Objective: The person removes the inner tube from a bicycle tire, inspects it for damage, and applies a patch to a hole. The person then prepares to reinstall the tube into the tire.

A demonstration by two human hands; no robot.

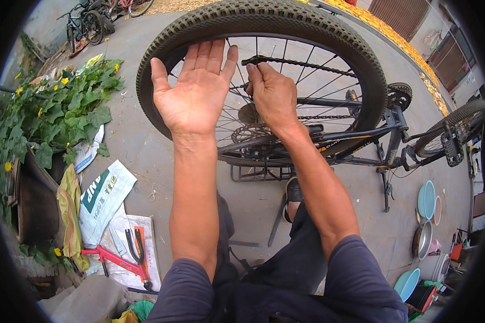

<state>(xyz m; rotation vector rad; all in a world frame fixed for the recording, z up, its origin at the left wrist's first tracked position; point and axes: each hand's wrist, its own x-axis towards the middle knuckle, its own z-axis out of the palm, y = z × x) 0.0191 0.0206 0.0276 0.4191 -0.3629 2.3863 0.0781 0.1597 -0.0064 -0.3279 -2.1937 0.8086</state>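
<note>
My left hand is open, palm up, with the fingers stretched toward the rim of a black bicycle wheel with a knobby tyre. The spokes and rim lie behind its fingertips. Just to the right, my right hand is closed, thumb and forefinger at the dark bicycle chain, which stretches rightward across the spokes. What its other fingers hold, if anything, is hidden. A brake disc and dark sprocket show at the wheel's middle. The black bicycle frame extends to the right.
At lower left, a red bike frame piece and black fork lie by sacks. Leafy plants line the left. Basins stand at right. My shoe is below the wheel. Other bikes stand far left.
</note>
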